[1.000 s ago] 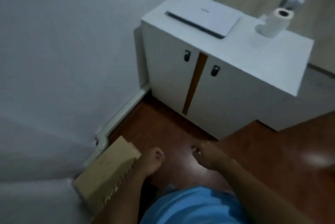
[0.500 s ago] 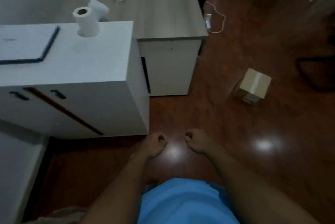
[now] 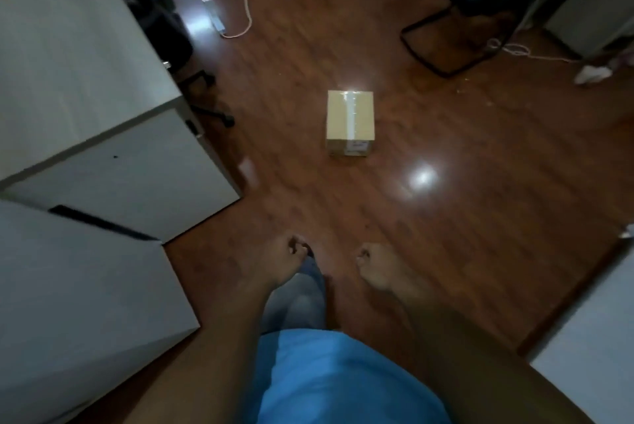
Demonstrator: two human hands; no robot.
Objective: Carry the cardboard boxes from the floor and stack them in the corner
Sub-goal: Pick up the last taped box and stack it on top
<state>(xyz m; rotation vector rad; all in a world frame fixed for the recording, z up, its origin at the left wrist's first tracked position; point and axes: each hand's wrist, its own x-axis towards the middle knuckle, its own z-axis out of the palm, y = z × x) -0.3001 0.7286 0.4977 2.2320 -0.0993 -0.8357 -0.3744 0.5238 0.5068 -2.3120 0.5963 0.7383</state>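
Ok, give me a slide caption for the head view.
Empty-handed, loosely curled left hand and right hand face a taped brown cardboard box on dark wooden floor.

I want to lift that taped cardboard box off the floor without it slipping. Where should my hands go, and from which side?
Probably take the cardboard box by its two long side faces, left hand on the left face, right hand on the right, approaching from the near labelled end. It sits flat and squarely ahead, its tape strip running away from you, with bare floor on both sides.
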